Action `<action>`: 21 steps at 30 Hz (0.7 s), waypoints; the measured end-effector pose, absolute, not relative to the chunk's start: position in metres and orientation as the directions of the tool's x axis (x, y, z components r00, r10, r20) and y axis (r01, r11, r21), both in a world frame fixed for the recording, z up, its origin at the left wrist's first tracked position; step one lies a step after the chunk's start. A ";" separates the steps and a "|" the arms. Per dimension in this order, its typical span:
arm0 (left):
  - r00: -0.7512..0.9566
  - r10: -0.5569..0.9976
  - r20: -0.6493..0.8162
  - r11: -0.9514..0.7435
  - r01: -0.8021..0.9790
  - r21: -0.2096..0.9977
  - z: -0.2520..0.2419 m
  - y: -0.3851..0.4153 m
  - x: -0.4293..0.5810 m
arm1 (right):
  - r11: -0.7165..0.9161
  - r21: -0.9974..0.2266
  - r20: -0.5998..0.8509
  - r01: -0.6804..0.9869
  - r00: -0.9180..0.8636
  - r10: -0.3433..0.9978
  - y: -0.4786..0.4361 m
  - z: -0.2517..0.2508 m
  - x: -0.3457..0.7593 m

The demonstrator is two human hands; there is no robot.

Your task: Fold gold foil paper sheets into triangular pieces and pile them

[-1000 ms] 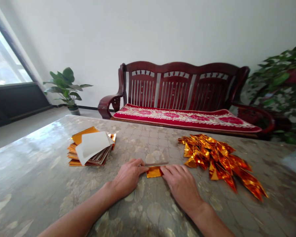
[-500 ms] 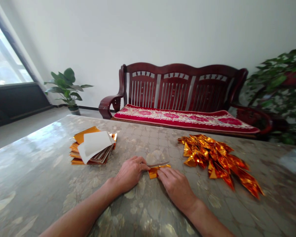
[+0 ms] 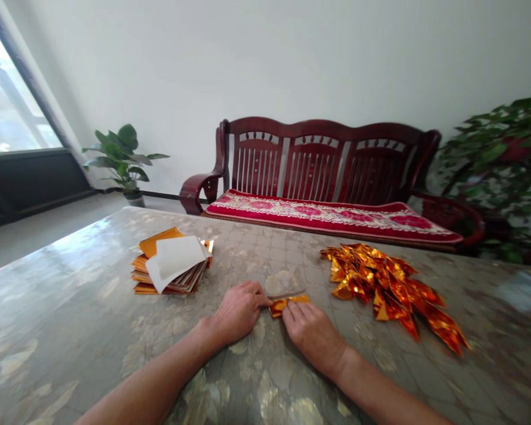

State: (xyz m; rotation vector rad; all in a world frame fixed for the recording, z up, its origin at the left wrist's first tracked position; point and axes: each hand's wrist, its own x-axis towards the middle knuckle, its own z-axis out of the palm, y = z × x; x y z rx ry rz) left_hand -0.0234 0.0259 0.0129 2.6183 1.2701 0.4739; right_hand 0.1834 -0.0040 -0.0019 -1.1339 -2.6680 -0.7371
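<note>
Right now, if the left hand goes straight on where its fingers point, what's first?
The left hand touches the gold foil piece at its fingertips; past that, probably the right hand.

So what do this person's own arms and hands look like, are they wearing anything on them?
Both are bare. The left hand and right hand have no gloves, and no ring, watch or bracelet shows. The left forearm and right forearm are uncovered down to the picture's lower edge, so no sleeve or cuff is in view.
</note>
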 end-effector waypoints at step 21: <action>0.579 0.734 0.356 -0.670 0.705 0.234 -0.004 0.031 -0.019 | 0.448 0.034 0.449 0.893 -0.414 0.792 -0.004 -0.002 0.178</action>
